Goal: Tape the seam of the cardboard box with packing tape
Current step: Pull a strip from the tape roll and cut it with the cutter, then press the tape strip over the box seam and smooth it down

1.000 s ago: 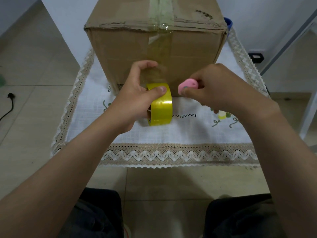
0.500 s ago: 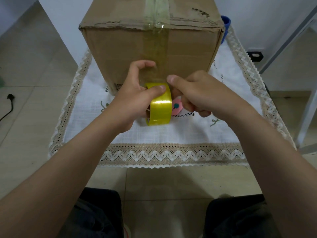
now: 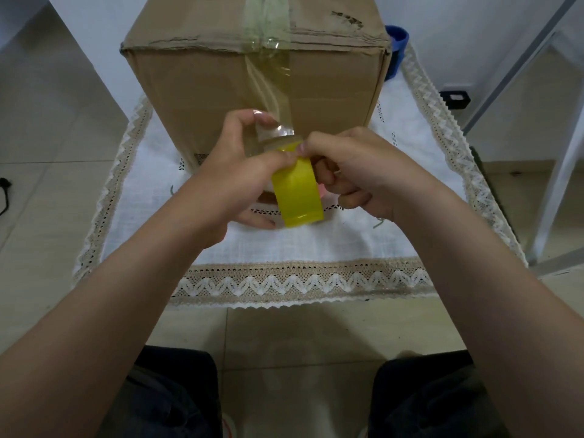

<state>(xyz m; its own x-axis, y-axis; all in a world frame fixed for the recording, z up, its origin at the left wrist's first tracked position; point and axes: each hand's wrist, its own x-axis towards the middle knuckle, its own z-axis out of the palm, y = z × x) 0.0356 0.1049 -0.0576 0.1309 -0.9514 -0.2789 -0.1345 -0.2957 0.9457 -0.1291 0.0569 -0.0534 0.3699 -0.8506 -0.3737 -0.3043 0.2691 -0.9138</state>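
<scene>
The cardboard box is set on a lace-edged cloth, tape strip stretched down its front. The yellow tape roll is gripped by the left hand; its top edge is pinched by the right hand.

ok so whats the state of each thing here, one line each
cardboard box: closed, upright on the cloth, top seam taped
tape strip: stuck down the front face, still joined to the roll
tape roll: held off the cloth, on edge
left hand: gripping the roll
right hand: pinching the tape at the roll's top
tablecloth: spread flat
</scene>
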